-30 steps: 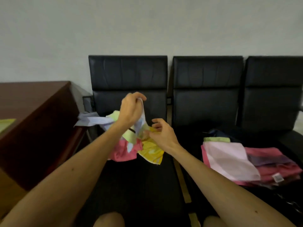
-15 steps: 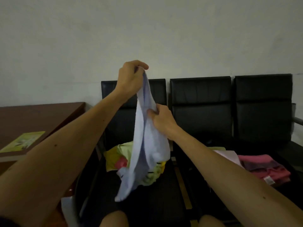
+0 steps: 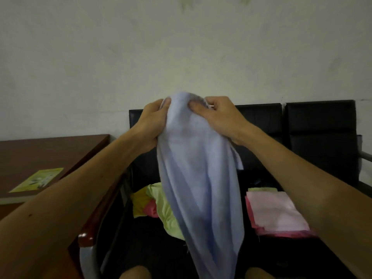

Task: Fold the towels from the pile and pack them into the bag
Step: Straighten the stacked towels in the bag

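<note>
I see both hands raised in front of a pale wall, holding one light blue towel up by its top edge. The left hand pinches the towel's upper left part, with the thumb on the near side of the cloth and the fingers curled behind it. The right hand pinches the upper right part in the same way, close beside the left hand, so the top edge is bunched between them. The towel hangs down in loose folds, and its lower end runs out of view between my knees. Behind the towel's lower left part, a crumpled pile of towels in yellow, lime green and pink lies on the seat of a black chair. To the right of the towel, a flat stack of folded towels, pale pink on top with brighter pink below, rests on the next black seat. Well to the left of the towel stands a dark brown table with a green leaflet lying on it.
</note>
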